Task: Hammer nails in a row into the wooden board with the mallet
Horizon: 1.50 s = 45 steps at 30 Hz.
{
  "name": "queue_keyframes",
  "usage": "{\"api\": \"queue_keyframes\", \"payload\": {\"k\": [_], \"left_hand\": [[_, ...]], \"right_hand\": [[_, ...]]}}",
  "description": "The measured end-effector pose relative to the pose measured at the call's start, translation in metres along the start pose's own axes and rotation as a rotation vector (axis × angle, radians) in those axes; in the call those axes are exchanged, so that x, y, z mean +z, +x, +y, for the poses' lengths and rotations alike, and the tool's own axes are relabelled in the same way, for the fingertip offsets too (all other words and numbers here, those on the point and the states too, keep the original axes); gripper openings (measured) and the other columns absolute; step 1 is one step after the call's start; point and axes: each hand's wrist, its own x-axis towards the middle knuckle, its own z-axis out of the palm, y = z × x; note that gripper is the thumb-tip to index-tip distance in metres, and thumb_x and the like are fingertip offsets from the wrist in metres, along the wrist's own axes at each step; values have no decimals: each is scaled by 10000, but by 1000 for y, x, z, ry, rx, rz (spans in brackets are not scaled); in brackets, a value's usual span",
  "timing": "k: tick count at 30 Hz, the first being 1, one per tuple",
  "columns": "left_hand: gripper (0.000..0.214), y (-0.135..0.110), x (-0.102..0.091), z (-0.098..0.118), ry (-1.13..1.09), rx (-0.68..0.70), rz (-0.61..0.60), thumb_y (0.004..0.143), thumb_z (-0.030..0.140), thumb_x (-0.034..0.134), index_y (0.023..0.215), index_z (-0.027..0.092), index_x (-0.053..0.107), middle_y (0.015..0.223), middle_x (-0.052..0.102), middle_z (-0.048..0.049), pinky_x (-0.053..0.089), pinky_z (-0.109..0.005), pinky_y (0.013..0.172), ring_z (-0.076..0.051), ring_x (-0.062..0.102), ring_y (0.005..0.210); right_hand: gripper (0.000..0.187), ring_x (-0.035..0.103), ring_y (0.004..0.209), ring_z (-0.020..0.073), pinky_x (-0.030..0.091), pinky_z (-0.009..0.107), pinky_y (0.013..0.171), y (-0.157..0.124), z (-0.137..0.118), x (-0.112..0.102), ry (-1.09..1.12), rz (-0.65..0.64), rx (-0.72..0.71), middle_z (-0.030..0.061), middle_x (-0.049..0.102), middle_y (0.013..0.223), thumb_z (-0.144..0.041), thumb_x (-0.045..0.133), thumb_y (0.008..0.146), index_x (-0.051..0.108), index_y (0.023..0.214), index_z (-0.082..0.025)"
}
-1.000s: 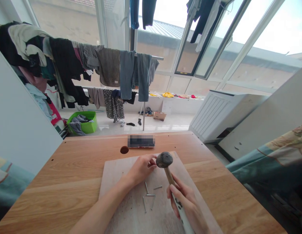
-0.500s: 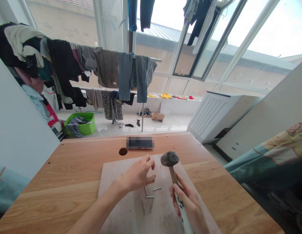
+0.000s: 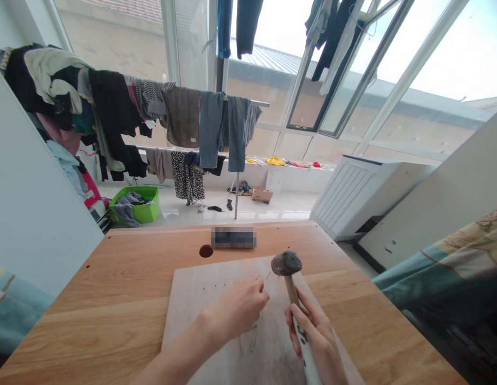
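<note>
My right hand (image 3: 312,326) is wrapped around the handle of a hammer (image 3: 287,263), its dark, blunt head raised over the right side of a pale board (image 3: 186,321). My left hand (image 3: 244,305) is over the middle of that board with its fingers curled together; whatever they pinch is hidden. Loose nails (image 3: 254,339) lie beneath and just below this hand, partly covered by it. Close to the hammer head is a thin, short nail-like piece (image 3: 268,275). Several small dark dots (image 3: 215,285) form a row across the upper left of the board.
The board rests on a wooden table (image 3: 124,283) with a round hole (image 3: 206,251). A blurred dark object (image 3: 233,237) lies at the far edge. Beyond stand a laundry rack (image 3: 256,102), a green basket (image 3: 146,212) and a white cabinet (image 3: 344,187). A curtain (image 3: 452,262) hangs at the right.
My left hand has come down towards the loose nails, and its spread fingers have closed. My right hand still holds the hammer in nearly the same pose. The whole view has shifted slightly.
</note>
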Motion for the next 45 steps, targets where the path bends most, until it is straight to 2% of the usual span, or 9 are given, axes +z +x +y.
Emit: {"api": "queue_keyframes", "payload": {"k": [3,5,9,14,20,26,34,40,45], "left_hand": [[238,-4,-6,-35,-377,-162,164,733,-13,581,828,168,703,927,675,-38,480,-234,684,-144,638,755],[210,-7,-2,-52,-588,-244,257,734,15,592,823,166,707,868,662,-16,473,-214,676,-126,620,736],[137,-9,14,-63,-754,-357,327,771,92,595,803,155,713,689,631,17,436,-207,621,-111,552,637],[114,-10,21,-62,-739,-349,381,791,159,607,817,157,718,707,656,6,437,-215,633,-115,553,647],[120,-10,22,-63,-735,-333,366,807,194,616,829,164,729,705,665,1,447,-217,639,-119,558,647],[124,-8,27,-63,-704,-340,388,804,175,613,835,168,734,710,682,6,459,-211,643,-112,560,638],[139,-7,32,-64,-649,-314,389,816,134,597,857,176,723,750,706,6,472,-210,649,-113,587,646],[135,-9,27,-63,-620,-297,333,809,109,595,846,173,709,755,684,13,456,-210,653,-114,575,662],[326,-9,22,-60,-675,-317,313,787,86,592,1077,187,700,834,721,13,475,-215,670,-112,582,668]], "right_hand": [[588,442,362,50,373,158,322,0,1,1,19,5,-10,-41,613,675,-560,719,861,655,1322,-200],[575,441,361,44,360,152,325,0,1,1,26,-6,-19,-42,613,678,-556,715,870,658,1319,-202],[587,434,353,35,341,147,323,0,3,1,36,-21,-21,-41,613,684,-568,707,873,654,1330,-203],[615,431,345,40,347,157,317,1,5,1,27,-22,-19,-43,605,677,-556,706,874,631,1363,-191],[659,451,337,55,372,173,310,1,-3,1,-7,-47,-9,-34,618,686,-576,692,866,607,1389,-184],[607,435,332,50,357,166,303,5,-21,18,22,-150,29,-49,588,668,-545,691,861,627,1332,-168],[600,428,326,46,357,164,304,2,2,28,97,-123,59,-44,600,666,-514,688,875,625,1361,-168],[651,434,321,39,337,150,300,-2,3,28,124,-115,63,-53,591,652,-514,723,860,606,1400,-170],[651,431,332,37,329,152,316,-6,5,32,90,-147,39,-54,591,643,-532,711,864,614,1399,-173]]}}
